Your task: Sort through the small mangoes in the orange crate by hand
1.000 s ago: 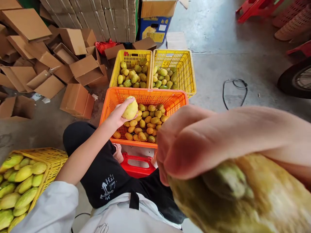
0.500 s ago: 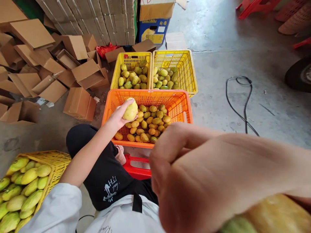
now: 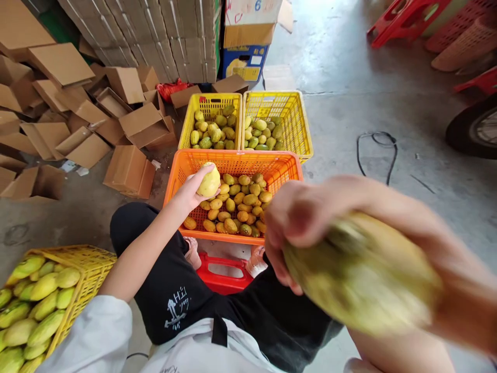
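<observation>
My left hand point(image 3: 192, 190) grips a yellow mango point(image 3: 208, 181) over the near-left corner of the orange crate point(image 3: 233, 160), which holds several small yellow-brown mangoes. My right hand point(image 3: 306, 217) is close to the camera and blurred, its fingers wrapped round a large green-yellow mango point(image 3: 361, 272). I am seated, my black trousers point(image 3: 174, 280) below the hands.
Two yellow crates point(image 3: 212, 100) point(image 3: 298, 111) of greenish mangoes stand behind the orange one. A yellow crate point(image 3: 87, 261) heaped with mangoes is at lower left. Cardboard boxes point(image 3: 130, 168) lie scattered left. A red stool point(image 3: 223, 269), a black cable point(image 3: 378, 140) and a wheel point(image 3: 476, 129) are nearby.
My right hand has turned and drawn back slightly, bringing its large mango into fuller view. My left hand stays over the orange crate with its mango.
</observation>
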The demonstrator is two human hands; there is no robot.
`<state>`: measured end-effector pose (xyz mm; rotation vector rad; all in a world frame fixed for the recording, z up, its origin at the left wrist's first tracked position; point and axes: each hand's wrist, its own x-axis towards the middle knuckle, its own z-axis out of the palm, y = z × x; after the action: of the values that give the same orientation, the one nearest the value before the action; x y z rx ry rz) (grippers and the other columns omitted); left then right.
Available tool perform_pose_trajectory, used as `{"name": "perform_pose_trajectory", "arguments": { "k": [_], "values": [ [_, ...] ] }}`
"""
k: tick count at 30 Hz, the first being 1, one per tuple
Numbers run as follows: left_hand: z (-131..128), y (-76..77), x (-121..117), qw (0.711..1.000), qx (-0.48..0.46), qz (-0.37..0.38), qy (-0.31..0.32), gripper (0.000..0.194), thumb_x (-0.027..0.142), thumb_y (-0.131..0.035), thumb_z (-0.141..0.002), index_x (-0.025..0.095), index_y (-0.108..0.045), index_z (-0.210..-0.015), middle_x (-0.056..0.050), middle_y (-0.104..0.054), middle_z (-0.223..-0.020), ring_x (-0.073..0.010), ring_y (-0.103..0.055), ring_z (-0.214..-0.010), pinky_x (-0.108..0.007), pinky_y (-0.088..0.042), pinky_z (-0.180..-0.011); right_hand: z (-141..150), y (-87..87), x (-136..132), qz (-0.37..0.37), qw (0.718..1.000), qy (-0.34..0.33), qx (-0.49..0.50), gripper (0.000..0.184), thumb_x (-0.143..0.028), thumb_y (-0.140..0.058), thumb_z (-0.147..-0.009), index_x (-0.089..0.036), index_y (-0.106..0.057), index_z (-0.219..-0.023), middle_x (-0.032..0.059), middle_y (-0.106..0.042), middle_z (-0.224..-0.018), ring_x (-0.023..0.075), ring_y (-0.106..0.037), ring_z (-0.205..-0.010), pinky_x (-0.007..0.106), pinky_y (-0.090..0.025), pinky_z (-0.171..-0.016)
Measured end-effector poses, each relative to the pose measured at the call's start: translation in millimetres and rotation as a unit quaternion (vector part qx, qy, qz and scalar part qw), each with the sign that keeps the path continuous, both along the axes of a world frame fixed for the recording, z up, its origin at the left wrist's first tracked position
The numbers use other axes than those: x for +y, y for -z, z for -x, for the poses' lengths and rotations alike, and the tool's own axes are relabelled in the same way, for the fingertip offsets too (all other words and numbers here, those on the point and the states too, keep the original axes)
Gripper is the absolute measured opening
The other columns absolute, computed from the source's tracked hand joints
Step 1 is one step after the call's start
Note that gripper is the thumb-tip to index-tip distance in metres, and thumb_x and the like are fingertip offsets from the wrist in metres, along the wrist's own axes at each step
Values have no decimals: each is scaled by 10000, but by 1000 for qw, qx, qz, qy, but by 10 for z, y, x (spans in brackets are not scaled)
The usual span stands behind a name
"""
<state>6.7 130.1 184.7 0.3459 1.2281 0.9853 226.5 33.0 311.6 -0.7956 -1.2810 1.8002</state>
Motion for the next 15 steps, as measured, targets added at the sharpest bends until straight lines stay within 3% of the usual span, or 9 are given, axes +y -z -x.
{"name": "perform_pose_trajectory", "arguments": {
  "k": [1, 2, 3, 7, 9, 12, 15],
  "values": [
    [7, 8, 1, 1000, -6, -4, 3, 212, 306, -775, -828, 156, -657, -918, -19, -693, -741, -139, -658, -681, -263, -575, -668, 67, 36, 188, -13, 997, 46, 58, 359, -604, -732, -795, -268, -773, -913, 43, -651, -756, 206, -661, -627, 291, -548, -463],
    [10, 12, 0, 1000, -7, -6, 0, 217, 311, -782, -818, 157, -659, -908, -22, -693, -742, -145, -663, -677, -264, -576, -650, 114, 125, 351, 16, 998, 22, 64, 328, -543, -795, -757, -248, -757, -896, 39, -662, -816, 196, -668, -628, 275, -529, -441],
    [12, 14, -1, 1000, -7, -3, -8, 236, 320, -796, -801, 157, -659, -901, -25, -693, -745, -150, -667, -673, -266, -577, -635, 141, 256, 494, 54, 996, 42, 52, 310, -500, -818, -737, -234, -733, -871, 28, -655, -795, 185, -656, -586, 266, -505, -409],
    [3, 5, -1, 998, -24, -13, -53, 327, 269, -874, -697, 164, -658, -919, -36, -704, -799, -156, -683, -706, -268, -591, -661, 136, 895, 919, 166, 976, 134, 46, 337, -335, -868, -647, -235, -662, -894, -21, -640, -757, 155, -640, -620, 259, -546, -499],
    [-2, -4, 1, 997, -23, -14, -71, 317, 236, -866, -695, 174, -655, -923, -30, -700, -813, -148, -677, -720, -260, -589, -672, 131, 1104, 1047, 197, 965, 170, 44, 362, -244, -883, -598, -234, -632, -859, -37, -636, -754, 139, -628, -642, 263, -568, -561],
    [-8, -17, 3, 996, -19, -7, -82, 217, 250, -764, -790, 181, -657, -965, -27, -695, -847, -132, -659, -720, -233, -570, -642, 151, 1239, 1130, 217, 948, 216, 87, 355, -182, -868, -604, -233, -582, -807, -42, -643, -765, 142, -645, -707, 286, -592, -665],
    [-10, -18, 6, 993, -29, 5, -116, 169, 291, -688, -850, 186, -640, -974, -23, -683, -843, -127, -645, -696, -242, -576, -642, 163, 1301, 1125, 255, 930, 234, 123, 251, -235, -810, -700, -237, -580, -799, -29, -657, -738, 179, -675, -744, 326, -607, -681]
  ]
}}
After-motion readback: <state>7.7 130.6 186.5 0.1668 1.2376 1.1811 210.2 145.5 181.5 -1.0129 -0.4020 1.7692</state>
